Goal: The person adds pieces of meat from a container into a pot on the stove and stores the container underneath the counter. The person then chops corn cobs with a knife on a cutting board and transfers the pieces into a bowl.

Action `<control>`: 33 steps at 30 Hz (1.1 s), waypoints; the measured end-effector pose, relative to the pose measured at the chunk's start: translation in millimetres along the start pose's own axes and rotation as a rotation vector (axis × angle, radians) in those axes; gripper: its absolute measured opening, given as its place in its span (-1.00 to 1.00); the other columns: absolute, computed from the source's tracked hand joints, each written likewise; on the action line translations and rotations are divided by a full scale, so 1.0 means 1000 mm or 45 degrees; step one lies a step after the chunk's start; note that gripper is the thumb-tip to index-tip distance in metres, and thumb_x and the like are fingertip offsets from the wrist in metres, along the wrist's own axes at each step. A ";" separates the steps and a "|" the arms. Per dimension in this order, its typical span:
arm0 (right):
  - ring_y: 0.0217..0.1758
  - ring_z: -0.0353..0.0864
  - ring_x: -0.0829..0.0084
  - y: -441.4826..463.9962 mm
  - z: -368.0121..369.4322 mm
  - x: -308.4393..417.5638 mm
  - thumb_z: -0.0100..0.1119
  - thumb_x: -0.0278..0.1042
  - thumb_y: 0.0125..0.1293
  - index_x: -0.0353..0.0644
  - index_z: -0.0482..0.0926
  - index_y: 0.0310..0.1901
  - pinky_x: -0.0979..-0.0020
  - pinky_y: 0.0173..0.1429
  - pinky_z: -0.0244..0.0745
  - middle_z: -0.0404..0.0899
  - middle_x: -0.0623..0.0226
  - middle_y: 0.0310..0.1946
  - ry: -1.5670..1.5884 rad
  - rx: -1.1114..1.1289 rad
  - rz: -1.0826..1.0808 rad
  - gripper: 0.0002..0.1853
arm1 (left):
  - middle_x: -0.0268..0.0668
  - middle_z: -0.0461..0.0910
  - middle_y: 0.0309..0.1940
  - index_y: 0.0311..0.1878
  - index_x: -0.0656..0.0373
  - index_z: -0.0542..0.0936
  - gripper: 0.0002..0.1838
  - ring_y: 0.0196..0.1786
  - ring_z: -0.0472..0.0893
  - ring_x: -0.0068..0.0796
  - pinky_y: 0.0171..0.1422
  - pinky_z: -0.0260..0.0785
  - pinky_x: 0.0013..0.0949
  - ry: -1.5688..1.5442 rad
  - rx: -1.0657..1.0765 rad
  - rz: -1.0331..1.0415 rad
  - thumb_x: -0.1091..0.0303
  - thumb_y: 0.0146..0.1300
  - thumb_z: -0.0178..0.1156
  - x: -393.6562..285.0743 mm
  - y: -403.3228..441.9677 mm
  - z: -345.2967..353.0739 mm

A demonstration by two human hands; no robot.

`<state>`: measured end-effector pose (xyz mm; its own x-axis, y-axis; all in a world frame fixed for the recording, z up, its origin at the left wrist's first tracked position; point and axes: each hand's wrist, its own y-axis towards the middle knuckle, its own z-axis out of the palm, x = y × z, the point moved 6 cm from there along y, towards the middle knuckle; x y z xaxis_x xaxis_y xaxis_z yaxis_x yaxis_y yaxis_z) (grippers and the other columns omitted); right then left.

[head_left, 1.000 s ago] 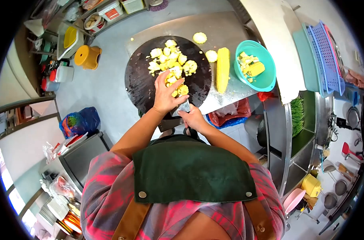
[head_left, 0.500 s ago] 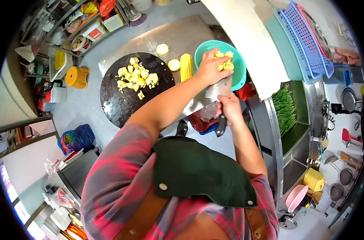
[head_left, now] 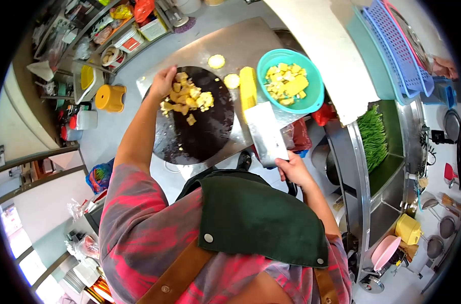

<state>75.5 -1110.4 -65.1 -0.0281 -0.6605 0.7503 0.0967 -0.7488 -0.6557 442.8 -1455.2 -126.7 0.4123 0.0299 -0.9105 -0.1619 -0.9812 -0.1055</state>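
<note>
My left hand (head_left: pixel 162 82) is at the far left rim of the round dark chopping board (head_left: pixel 205 134). Its fingers look loosely curved and open, right beside a pile of cut corn pieces (head_left: pixel 186 96), with nothing visible in its grip. My right hand (head_left: pixel 295 169) grips a cleaver (head_left: pixel 267 133) by its dark handle, blade flat and pointing away from me. Beyond the blade tip lies a corn cob (head_left: pixel 248 90). A teal basket (head_left: pixel 315 96) beside the cob contains more corn pieces (head_left: pixel 286 81).
Two round corn pieces (head_left: pixel 216 62) lie on the metal table (head_left: pixel 240 38). Green stalks (head_left: pixel 372 139) fill a metal trough at the right. A yellow stool (head_left: pixel 110 98) stands left of the table, near loaded shelves. Blue and teal baskets (head_left: pixel 395 50) stand at the upper right.
My left hand has moved from above the teal basket to the pile on the board; corn pieces it held are now in the basket. The cleaver has swung left, away from the basket.
</note>
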 end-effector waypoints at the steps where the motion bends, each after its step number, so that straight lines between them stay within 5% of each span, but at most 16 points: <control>1: -0.74 0.34 0.60 0.014 0.017 -0.009 0.07 -0.35 0.29 -0.19 0.43 -0.24 0.52 -0.65 0.30 0.36 0.47 -0.71 -0.016 0.034 0.008 -0.88 | -0.25 0.59 -0.05 0.04 0.16 0.55 -0.60 0.10 0.48 -0.42 0.31 0.14 -0.29 0.174 0.094 0.150 0.08 0.33 -0.01 -0.008 -0.018 -0.002; 3: -0.75 0.34 0.59 0.037 0.049 -0.022 0.05 -0.31 0.30 -0.21 0.42 -0.26 0.50 -0.64 0.32 0.36 0.46 -0.71 -0.036 -0.003 0.039 -0.86 | -0.30 0.54 0.06 0.05 0.13 0.54 -0.60 0.33 0.27 -0.31 0.46 -0.13 -0.13 0.317 0.371 0.410 0.08 0.35 -0.06 -0.006 -0.036 0.004; 4: -0.75 0.35 0.58 0.048 0.063 -0.028 0.05 -0.30 0.30 -0.22 0.42 -0.26 0.49 -0.64 0.32 0.36 0.45 -0.71 -0.027 -0.028 0.034 -0.84 | -0.30 0.54 0.03 0.00 0.06 0.57 -0.70 0.27 0.33 -0.39 0.44 -0.07 -0.13 0.354 0.364 0.502 0.17 0.33 0.00 -0.007 -0.050 0.006; 6: -0.74 0.37 0.56 0.067 0.088 -0.037 0.04 -0.30 0.30 -0.23 0.42 -0.25 0.48 -0.64 0.33 0.38 0.43 -0.70 -0.042 -0.113 0.041 -0.83 | -0.21 0.50 0.06 0.01 0.04 0.57 -0.67 0.26 0.32 -0.17 0.39 0.02 -0.11 0.433 0.199 0.552 0.15 0.22 0.14 -0.010 -0.082 0.005; 8: -0.72 0.43 0.50 0.084 0.113 -0.038 0.04 -0.30 0.31 -0.27 0.40 -0.23 0.45 -0.63 0.35 0.42 0.37 -0.68 -0.092 -0.178 0.023 -0.81 | -0.14 0.45 0.09 0.02 0.03 0.56 -0.54 0.23 0.30 -0.03 0.34 0.09 -0.11 0.513 0.156 0.648 0.09 0.04 0.30 -0.020 -0.114 0.003; 10: -0.72 0.45 0.47 0.099 0.143 -0.043 0.04 -0.31 0.30 -0.28 0.39 -0.20 0.43 -0.62 0.37 0.43 0.33 -0.67 0.012 -0.164 0.036 -0.80 | -0.11 0.31 0.21 0.15 -0.09 0.48 -0.22 0.30 0.18 0.01 0.39 -0.08 0.06 0.604 0.116 0.550 -0.15 -0.21 0.39 -0.023 -0.136 0.009; 14: -0.72 0.45 0.44 0.113 0.202 -0.030 0.07 -0.34 0.29 -0.27 0.39 -0.20 0.43 -0.63 0.38 0.43 0.31 -0.67 0.033 -0.078 0.066 -0.82 | -0.03 0.18 0.27 0.19 -0.17 0.45 -0.07 0.34 0.07 0.06 0.39 -0.27 0.24 0.781 0.005 0.456 -0.31 -0.37 0.38 -0.051 -0.158 0.023; 19: -0.78 0.33 0.52 0.120 0.232 -0.020 0.08 -0.38 0.28 -0.24 0.40 -0.24 0.47 -0.65 0.28 0.40 0.39 -0.71 0.093 -0.042 0.019 -0.87 | -0.14 0.37 0.04 0.04 -0.03 0.53 -0.43 0.12 0.32 -0.05 0.18 0.21 -0.14 0.458 -0.149 0.591 0.08 -0.13 0.37 -0.043 -0.176 0.023; 26: -0.77 0.33 0.56 0.119 0.227 -0.015 0.08 -0.39 0.29 -0.22 0.40 -0.29 0.48 -0.65 0.27 0.39 0.42 -0.71 0.037 0.107 -0.060 -0.89 | -0.16 0.40 0.00 0.00 0.05 0.54 -0.44 0.07 0.35 -0.08 0.18 0.19 -0.14 0.425 -0.283 0.602 0.21 -0.17 0.40 -0.048 -0.189 0.019; 33: -0.78 0.31 0.59 0.085 0.142 0.017 0.08 -0.40 0.29 -0.19 0.39 -0.32 0.51 -0.65 0.24 0.36 0.44 -0.74 0.181 -0.078 -0.261 -0.90 | -0.20 0.39 0.02 -0.01 0.04 0.55 -0.42 0.10 0.33 -0.08 0.18 0.21 -0.12 0.346 -0.249 0.922 0.28 -0.24 0.44 -0.144 -0.161 0.090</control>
<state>224.9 -1178.1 -95.8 -0.1809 -0.4922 0.8515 0.0144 -0.8670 -0.4981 328.6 -1284.4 -14.8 0.4728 -0.6506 -0.5943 -0.3234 -0.7554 0.5698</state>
